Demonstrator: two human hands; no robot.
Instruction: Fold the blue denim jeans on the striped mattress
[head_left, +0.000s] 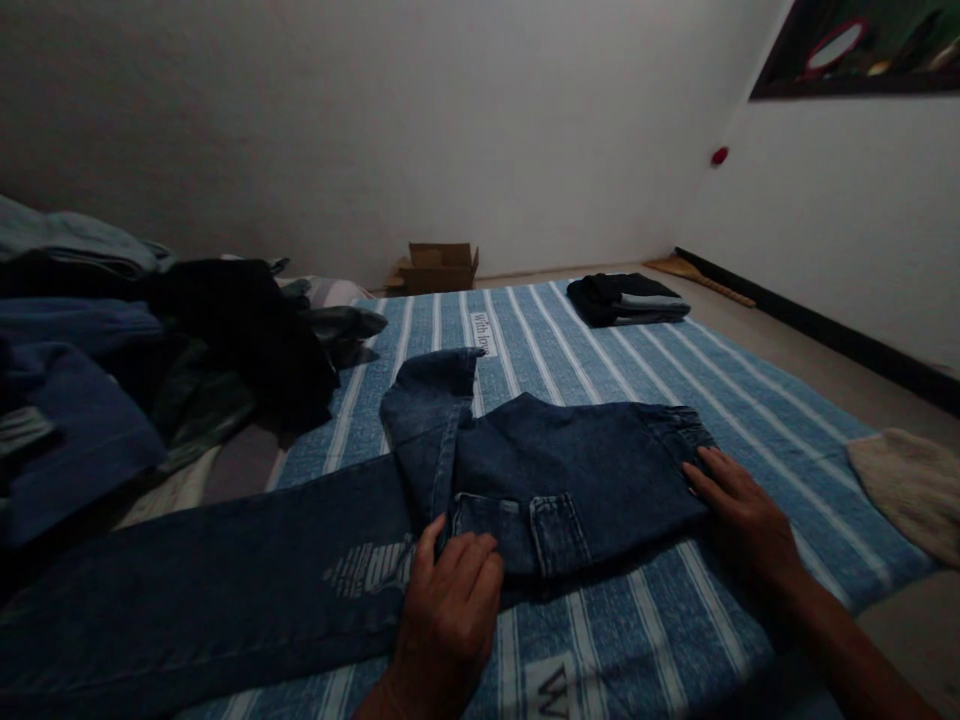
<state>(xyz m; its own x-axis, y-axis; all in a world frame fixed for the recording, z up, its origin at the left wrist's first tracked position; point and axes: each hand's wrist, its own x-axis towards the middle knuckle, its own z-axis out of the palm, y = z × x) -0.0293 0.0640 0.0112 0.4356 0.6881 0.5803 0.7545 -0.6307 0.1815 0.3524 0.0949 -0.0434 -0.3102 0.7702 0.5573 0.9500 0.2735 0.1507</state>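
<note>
A pair of dark blue jeans (570,450) lies sideways on the striped bedding, its waistband toward the right. One leg stretches out to the left and has a frayed, ripped patch; another part of the denim is bent up and back in the middle. My left hand (454,590) is at the near edge, beside the patch pocket, its bent fingers closed on the denim. At the waistband end, my right hand (742,510) rests with fingers stretched over the cloth. Its thumb is hidden.
Blue-and-white striped bedding (525,340) spreads beneath the jeans. A heap of loose clothes (240,330) fills the left side. Folded dark clothes (626,300) lie at the far right. A cardboard box (439,267) stands by the wall; a beige cloth (911,490) lies at the right edge.
</note>
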